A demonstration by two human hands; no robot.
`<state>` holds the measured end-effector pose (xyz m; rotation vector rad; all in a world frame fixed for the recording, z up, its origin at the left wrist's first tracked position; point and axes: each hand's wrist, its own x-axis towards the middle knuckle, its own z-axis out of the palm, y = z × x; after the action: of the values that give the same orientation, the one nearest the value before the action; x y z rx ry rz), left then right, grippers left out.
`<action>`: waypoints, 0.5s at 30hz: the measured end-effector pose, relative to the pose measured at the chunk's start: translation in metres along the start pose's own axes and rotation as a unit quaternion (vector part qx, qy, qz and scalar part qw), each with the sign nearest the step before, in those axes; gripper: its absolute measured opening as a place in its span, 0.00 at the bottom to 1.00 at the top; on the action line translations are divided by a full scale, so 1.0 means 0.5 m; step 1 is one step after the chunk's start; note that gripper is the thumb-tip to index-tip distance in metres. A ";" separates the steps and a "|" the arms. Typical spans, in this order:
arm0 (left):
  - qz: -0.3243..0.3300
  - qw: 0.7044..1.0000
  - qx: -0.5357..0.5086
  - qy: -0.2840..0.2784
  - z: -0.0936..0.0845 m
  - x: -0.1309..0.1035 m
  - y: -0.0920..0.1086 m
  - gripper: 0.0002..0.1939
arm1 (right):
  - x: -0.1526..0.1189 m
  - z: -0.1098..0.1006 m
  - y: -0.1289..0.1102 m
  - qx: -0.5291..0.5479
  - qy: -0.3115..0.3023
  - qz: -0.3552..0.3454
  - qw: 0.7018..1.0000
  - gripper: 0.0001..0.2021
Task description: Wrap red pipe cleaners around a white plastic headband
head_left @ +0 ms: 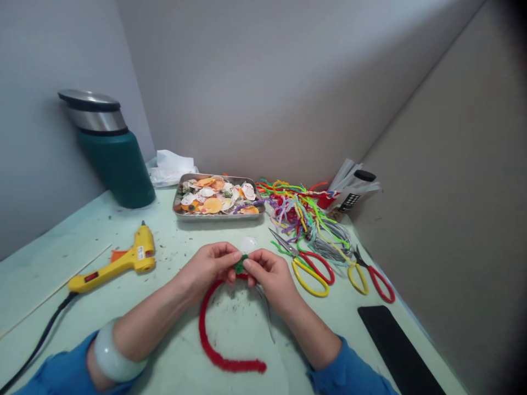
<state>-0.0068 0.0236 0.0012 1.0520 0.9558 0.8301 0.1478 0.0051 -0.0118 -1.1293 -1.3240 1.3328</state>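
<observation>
Close together at the middle of the table, my left hand (218, 261) and my right hand (267, 271) both pinch a small dark green fuzzy piece (241, 264), which looks like pipe cleaner. Below the fingers a red pipe cleaner (206, 334) curves in a wide open loop, its upper end running under my hands. A thin grey wire (267, 312) comes out on the right side of that loop. Just beyond my fingertips is a white shell (248, 243). My fingers partly hide the green piece and the top of the red loop.
A yellow glue gun (142, 249) lies left, near a teal bottle (117, 164). Behind stands a metal tray (218, 218) of shells. To the right are tangled pipe cleaners (296, 211), large scissors (307, 269), smaller scissors (373, 277), a clear jar (354, 195) and a black flat object (395, 345).
</observation>
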 end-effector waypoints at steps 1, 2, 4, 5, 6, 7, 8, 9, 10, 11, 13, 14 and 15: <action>-0.006 1.000 -0.004 0.007 -0.002 0.002 0.000 0.13 | 0.001 -0.004 -0.001 -0.024 -0.001 -0.006 1.000 0.10; -0.006 1.000 0.002 0.021 -0.004 0.004 0.000 0.13 | 0.001 -0.009 -0.001 -0.070 0.004 -0.024 0.997 0.10; -0.005 0.998 0.030 0.060 -0.010 0.009 0.001 0.14 | 0.001 -0.019 -0.002 -0.216 0.017 -0.084 0.973 0.09; -0.010 0.996 0.046 0.074 -0.014 0.011 0.002 0.14 | 0.000 -0.023 -0.002 -0.297 0.015 -0.114 0.948 0.08; -0.020 0.995 0.061 0.082 -0.018 0.013 0.003 0.14 | -0.002 -0.026 -0.002 -0.369 0.005 -0.137 0.919 0.06; -0.033 0.993 0.072 0.084 -0.023 0.014 0.005 0.14 | -0.005 -0.027 -0.002 -0.426 -0.012 -0.152 0.892 0.04; -0.047 0.992 0.080 0.081 -0.028 0.015 0.007 0.14 | -0.007 -0.027 -0.002 -0.467 -0.028 -0.161 0.869 0.02; -0.059 0.992 0.083 0.072 -0.034 0.015 0.009 0.14 | -0.009 -0.026 -0.002 -0.496 -0.040 -0.168 0.851 0.01; -0.069 0.992 0.083 0.060 -0.040 0.015 0.012 0.14 | -0.010 -0.026 -0.002 -0.514 -0.042 -0.174 0.839 0.02; -0.075 0.993 0.082 0.048 -0.045 0.014 0.016 0.14 | -0.010 -0.026 -0.003 -0.523 -0.035 -0.182 0.832 0.02; -0.075 0.993 0.083 0.029 -0.057 0.012 0.024 0.15 | -0.008 -0.031 -0.005 -0.517 -0.004 -0.202 0.832 0.03; -0.071 0.994 0.084 0.025 -0.063 0.011 0.029 0.15 | -0.005 -0.037 -0.005 -0.504 0.014 -0.216 0.836 0.04; -0.068 0.994 0.084 0.023 -0.068 0.010 0.033 0.15 | -0.002 -0.043 -0.006 -0.488 0.029 -0.231 0.841 0.04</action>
<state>-0.0380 0.0437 0.0090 1.1016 1.1387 0.6740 0.1694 0.0076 -0.0088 -1.3266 -2.1435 0.1956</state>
